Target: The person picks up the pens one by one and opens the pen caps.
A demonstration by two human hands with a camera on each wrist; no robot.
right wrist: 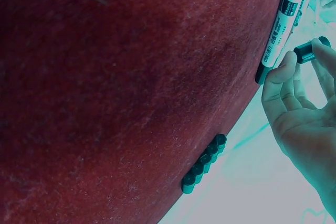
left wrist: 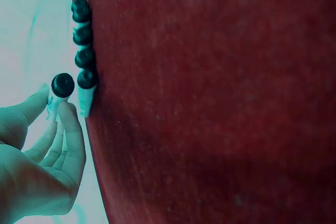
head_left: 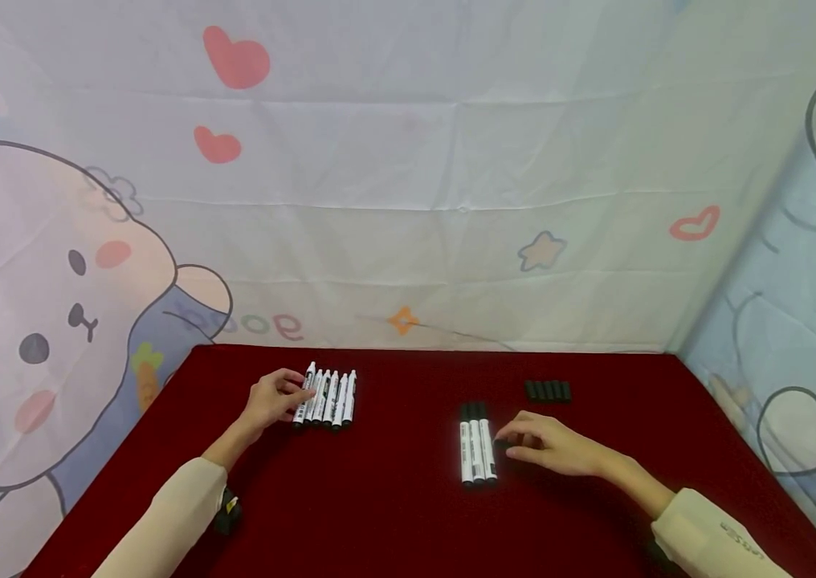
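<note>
My left hand (head_left: pixel 272 401) pinches a white marker (left wrist: pixel 54 103) between thumb and fingers; its black end (left wrist: pixel 63 85) faces the left wrist camera. Beside it, several uncapped white markers (head_left: pixel 336 401) lie in a row on the red cloth, white tips pointing away from me. My right hand (head_left: pixel 552 445) holds a small black marker cap (right wrist: pixel 305 52) between thumb and fingertips. Just left of that hand lie three markers (head_left: pixel 477 449) with black caps on, side by side.
Several loose black caps (head_left: pixel 548 391) form a row at the back right of the red-covered table (head_left: pixel 393 514). A printed cloth backdrop (head_left: pixel 408 177) hangs behind the table and along its sides.
</note>
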